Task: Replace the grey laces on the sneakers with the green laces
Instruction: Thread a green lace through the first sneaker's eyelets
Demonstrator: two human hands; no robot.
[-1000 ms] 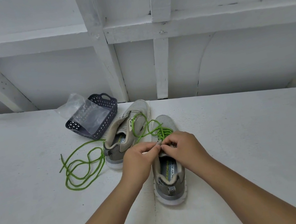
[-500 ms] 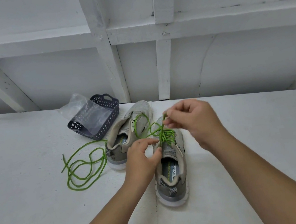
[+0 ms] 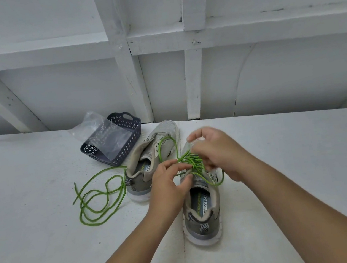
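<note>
Although the right hand point(image 3: 219, 156) was raised above the toe of the near sneaker point(image 3: 202, 204) half a second ago with a lace end drawn up taut, it has now been brought back down over the eyelets, right of frame centre, and is blurred with motion. A full second ago both hands were pressed together low on the tongue. From this a pull-through and a return for the next eyelet can be judged, so the lacing of this shoe is taken to be well under way but not finished.

At left of centre, a loose green lace point(image 3: 98, 199) is left coiled on the table point(image 3: 38, 243), one end running to the heel of the far sneaker point(image 3: 149, 160), which appears barely threaded. No grey laces can be made out.

Above it, in the upper left of the tabletop, a dark basket point(image 3: 131, 138) is seen tipped on its side, and a clear plastic bag point(image 3: 100, 133) is lying in it and spilling past its rim; whether anything is inside the bag cannot be told.

At centre, the left hand point(image 3: 168, 189) is set against the near sneaker, its fingertips pinching the laced green lace point(image 3: 193, 162) at the crossings. The right hand's fingers are curled at the same lace, a loop of which hangs over the shoe's right side, but through the blur a grasp cannot be confirmed.
</note>
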